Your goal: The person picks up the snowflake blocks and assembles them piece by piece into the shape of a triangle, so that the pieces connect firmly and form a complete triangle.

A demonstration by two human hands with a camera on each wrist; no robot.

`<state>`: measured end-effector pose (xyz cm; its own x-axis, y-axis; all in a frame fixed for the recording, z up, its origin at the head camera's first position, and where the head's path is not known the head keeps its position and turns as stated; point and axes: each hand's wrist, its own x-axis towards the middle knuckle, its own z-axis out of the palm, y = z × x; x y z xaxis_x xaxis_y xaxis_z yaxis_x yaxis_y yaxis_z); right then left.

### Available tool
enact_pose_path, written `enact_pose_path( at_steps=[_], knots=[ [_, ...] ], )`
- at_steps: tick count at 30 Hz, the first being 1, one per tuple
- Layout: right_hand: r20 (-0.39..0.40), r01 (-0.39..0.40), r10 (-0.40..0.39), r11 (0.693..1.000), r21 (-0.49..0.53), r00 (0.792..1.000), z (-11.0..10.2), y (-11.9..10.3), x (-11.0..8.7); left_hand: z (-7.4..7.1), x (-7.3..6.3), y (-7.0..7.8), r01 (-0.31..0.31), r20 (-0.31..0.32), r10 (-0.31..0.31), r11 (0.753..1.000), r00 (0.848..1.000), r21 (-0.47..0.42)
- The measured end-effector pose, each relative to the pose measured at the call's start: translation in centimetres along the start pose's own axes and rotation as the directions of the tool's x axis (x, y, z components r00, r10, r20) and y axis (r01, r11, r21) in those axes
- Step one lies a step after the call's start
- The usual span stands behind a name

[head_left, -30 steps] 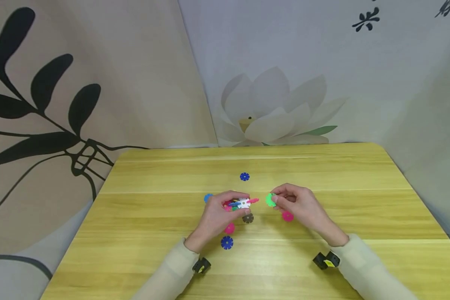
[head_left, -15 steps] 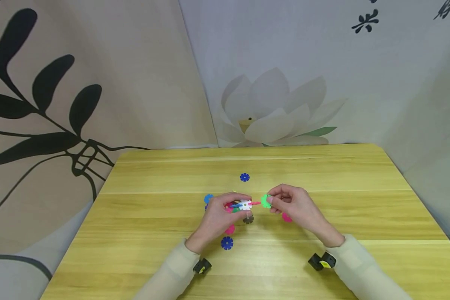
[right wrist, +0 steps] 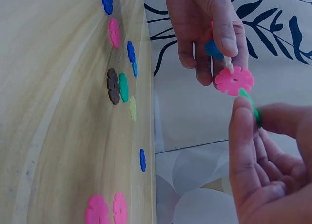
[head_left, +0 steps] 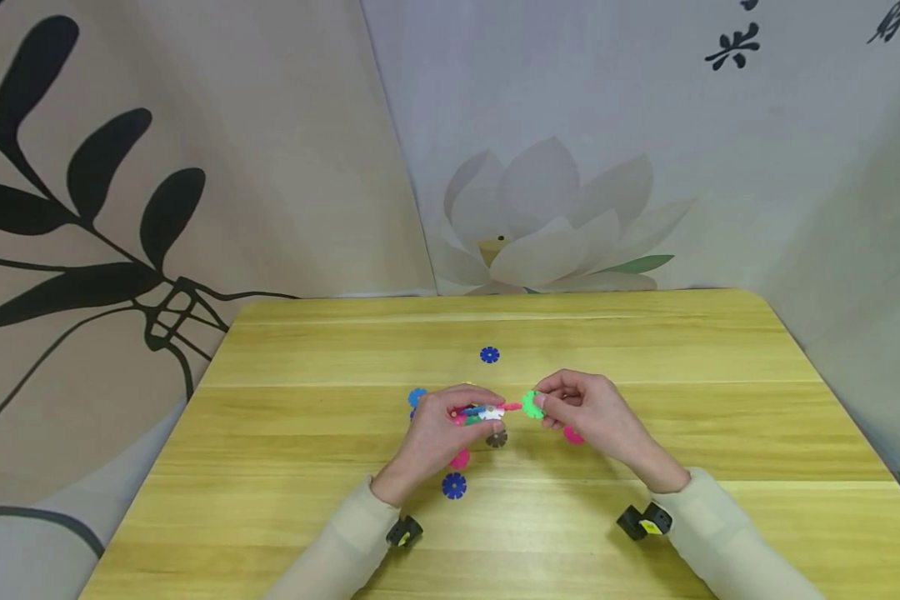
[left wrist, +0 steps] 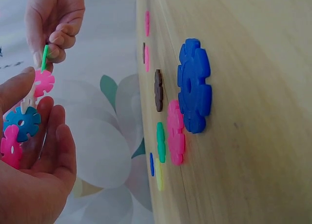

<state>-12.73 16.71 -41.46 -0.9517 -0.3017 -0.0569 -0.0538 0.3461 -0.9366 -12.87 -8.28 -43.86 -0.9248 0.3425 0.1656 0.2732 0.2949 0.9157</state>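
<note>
My left hand [head_left: 450, 421] grips a chain of notched plastic snowflake discs above the table. In the left wrist view its pink disc [left wrist: 11, 147], blue disc [left wrist: 24, 122] and white disc [left wrist: 29, 101] interlock at angles. Another pink disc [right wrist: 235, 81] sticks out at the chain's free end. My right hand [head_left: 596, 417] pinches a green snowflake disc [head_left: 532, 404] between thumb and fingers. The green disc's edge meets the rim of that end pink disc, one turned across the other. Part of the chain is hidden behind the left fingers.
Loose discs lie on the wooden table [head_left: 270, 467]: a dark blue disc [head_left: 453, 486] in front, a brown disc [head_left: 497, 438] below the hands, and another dark blue disc [head_left: 489, 355] farther back. Several more pink, green, yellow and blue ones lie around. A printed cloth backdrop [head_left: 285, 150] stands behind.
My right hand has moved left, bringing the green disc from a gap away up to the chain's end pink disc. In the last half second both hands have barely moved.
</note>
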Motion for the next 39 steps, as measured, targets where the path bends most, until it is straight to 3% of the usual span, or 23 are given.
enact_pose_path(
  at_steps=[11, 19, 23, 27, 31, 35, 39],
  knots=[
    [0.049, 0.012, -0.012, 1.0, 0.001, 0.999, -0.1, 0.0, 0.0, 0.2, 0.0, 0.3, 0.003, 0.014, -0.002, 1.0, 1.0, -0.02],
    [0.089, 0.0, -0.002, 1.0, 0.026, 0.996, 0.1, -0.2, 0.3, 0.1, 0.1, 0.3, -0.032, 0.023, 0.032, 0.999, 0.999, 0.0],
    [0.115, -0.022, 0.019, 0.999, 0.023, 0.993, 0.2, 0.3, 0.5, -0.4, 0.4, 0.5, -0.064, 0.094, 0.059, 0.997, 0.994, 0.046],
    [0.149, -0.009, 0.01, 1.0, -0.009, 0.989, 0.1, 0.8, 0.6, -1.2, 0.9, 1.0, -0.125, 0.186, 0.097, 0.982, 0.978, 0.142],
    [0.196, 0.021, -0.015, 0.999, -0.026, 0.981, -0.1, 1.0, 0.7, -1.9, 1.3, 1.5, -0.157, 0.256, 0.097, 0.962, 0.962, 0.222],
    [0.222, 0.021, -0.019, 1.0, -0.006, 0.975, -0.2, 1.3, 0.7, -2.2, 1.3, 1.8, -0.098, 0.247, 0.032, 0.961, 0.968, 0.257],
    [0.205, -0.021, 0.01, 0.999, 0.05, 0.979, -0.3, 1.7, 0.7, -2.3, 1.1, 1.4, 0.023, 0.148, -0.053, 0.98, 0.988, 0.199]
  ],
)
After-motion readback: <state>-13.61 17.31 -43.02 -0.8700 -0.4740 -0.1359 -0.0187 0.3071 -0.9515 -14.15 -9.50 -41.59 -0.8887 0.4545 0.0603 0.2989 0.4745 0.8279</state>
